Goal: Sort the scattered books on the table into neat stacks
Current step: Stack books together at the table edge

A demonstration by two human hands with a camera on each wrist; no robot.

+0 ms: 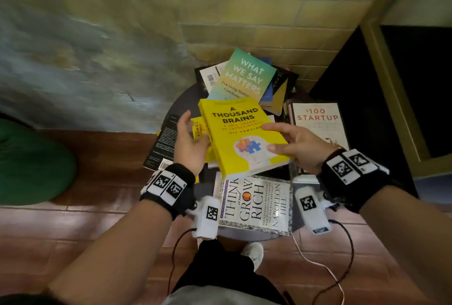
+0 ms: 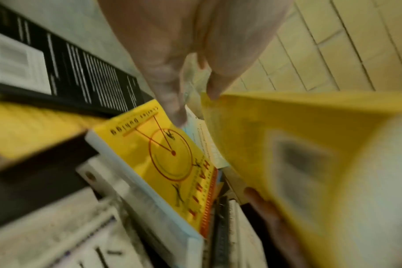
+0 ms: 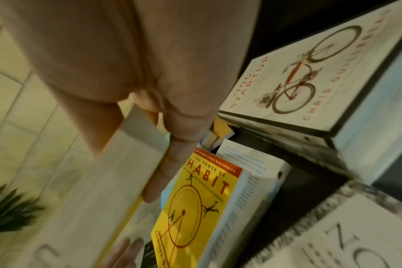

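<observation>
Pinching yellow book [image 1: 241, 133] with right hand [image 1: 302, 148] (left hand [image 1: 189, 144] flat against spine)

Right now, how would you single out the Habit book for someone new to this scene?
On the round table by the brick wall, find the yellow book raised in the right hand. The Habit book lies beneath it: also yellow, but bearing a red circle with running figures.

Yellow book [image 1: 242, 133] (tilted) above scattered books [image 1: 254, 204]

Books hide most of the dark tabletop [image 1: 183, 102]. The yellow 'A Thousand Brains' paperback [image 1: 244, 133] covers most of the yellow 'Habit' paperback [image 1: 197, 129]; print on the black back cover [image 1: 163, 144] is unreadable.
</observation>
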